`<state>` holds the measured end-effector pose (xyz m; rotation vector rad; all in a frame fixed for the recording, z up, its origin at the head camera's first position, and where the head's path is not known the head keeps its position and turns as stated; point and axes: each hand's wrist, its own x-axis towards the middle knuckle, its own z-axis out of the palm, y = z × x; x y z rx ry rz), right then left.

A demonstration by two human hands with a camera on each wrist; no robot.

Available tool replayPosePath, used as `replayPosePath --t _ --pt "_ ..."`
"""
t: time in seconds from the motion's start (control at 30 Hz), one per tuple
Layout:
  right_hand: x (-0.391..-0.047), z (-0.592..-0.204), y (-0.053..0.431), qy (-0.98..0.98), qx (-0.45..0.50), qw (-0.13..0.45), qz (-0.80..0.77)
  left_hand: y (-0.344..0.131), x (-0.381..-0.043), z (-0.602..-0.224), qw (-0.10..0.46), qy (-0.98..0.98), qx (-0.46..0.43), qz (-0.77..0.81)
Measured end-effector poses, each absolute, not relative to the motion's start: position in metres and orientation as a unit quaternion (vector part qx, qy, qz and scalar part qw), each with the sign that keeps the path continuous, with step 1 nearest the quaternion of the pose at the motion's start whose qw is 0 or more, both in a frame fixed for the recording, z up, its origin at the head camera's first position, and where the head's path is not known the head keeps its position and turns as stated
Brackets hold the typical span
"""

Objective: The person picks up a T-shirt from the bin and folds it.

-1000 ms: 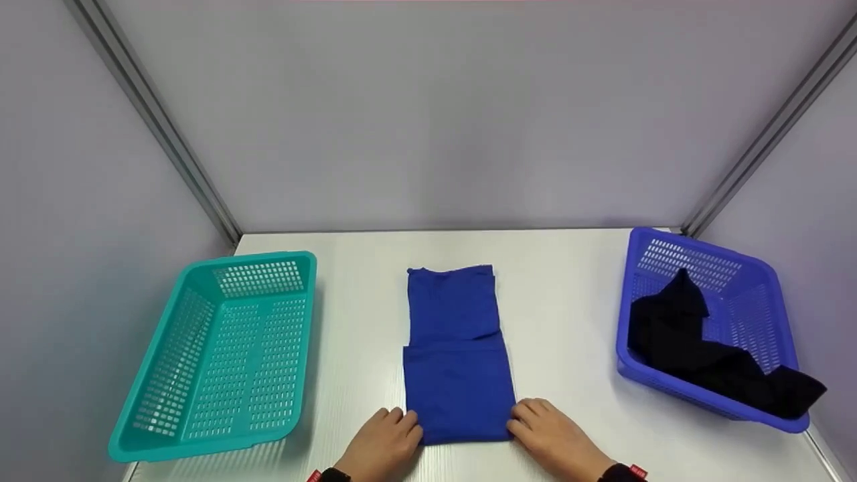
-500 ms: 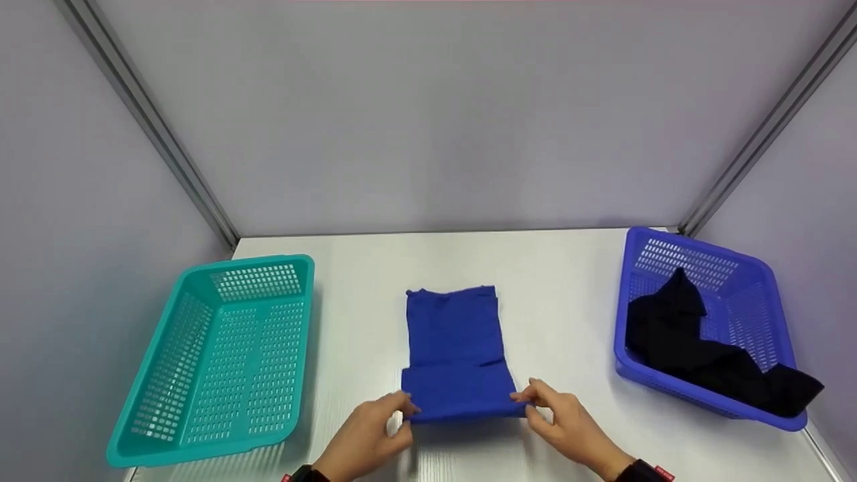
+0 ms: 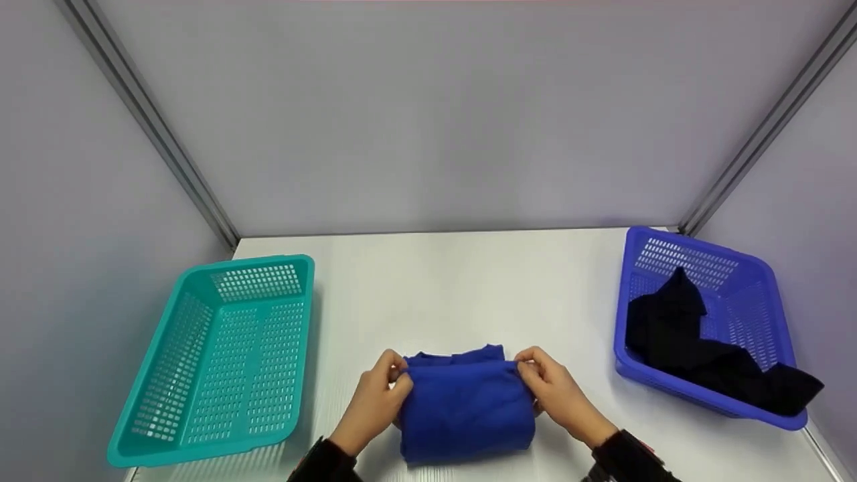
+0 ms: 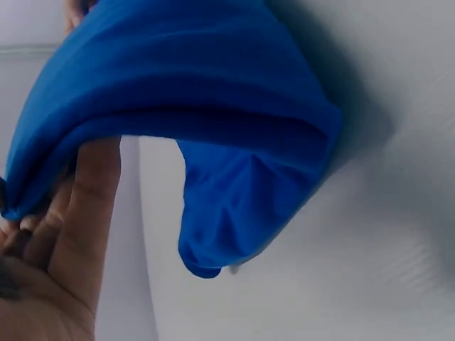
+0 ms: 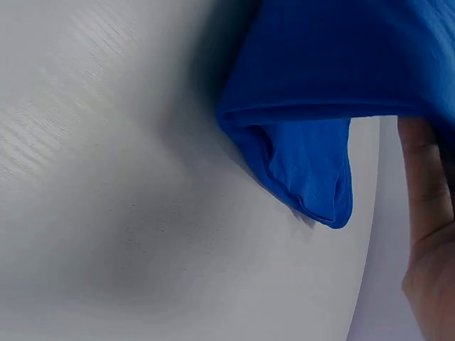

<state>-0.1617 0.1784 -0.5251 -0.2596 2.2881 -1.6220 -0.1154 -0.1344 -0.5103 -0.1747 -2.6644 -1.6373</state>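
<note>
A blue folded cloth garment [image 3: 465, 408] is at the front middle of the table, its upper layer lifted and bent over toward the far end. My left hand [image 3: 376, 402] pinches the raised edge at its left corner. At the right corner of that edge, my right hand [image 3: 557, 391] pinches the fabric between thumb and fingers. Both wrist views show the blue cloth [image 4: 192, 78] arching up from the table, with a lower layer [image 5: 309, 167] lying beneath the arch. Some fingertips are hidden by the fabric.
On the left stands a teal plastic basket [image 3: 304, 348] with nothing in it. To the right, a purple-blue basket [image 3: 770, 294] holds a black cloth [image 3: 683, 345] that hangs over its front rim. Grey-white panels [image 3: 462, 120] enclose the white table [image 3: 361, 281].
Both hands have raised the garment's near edge and carried it up and away over the far part. The garment's far end has slid nearer. Both baskets stay put.
</note>
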Motion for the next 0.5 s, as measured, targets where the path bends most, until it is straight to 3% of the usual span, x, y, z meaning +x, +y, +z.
replayPosePath --t 0.23,0.5 --pt "-0.196 -0.547 0.157 0.875 -0.085 0.033 -0.476 -0.126 -0.149 -0.538 0.056 -0.898 0.016 -0.436" --pt "-0.216 -0.569 0.146 0.908 -0.101 0.003 -0.406 -0.119 -0.171 -0.563 0.064 -0.924 0.072 -0.37"
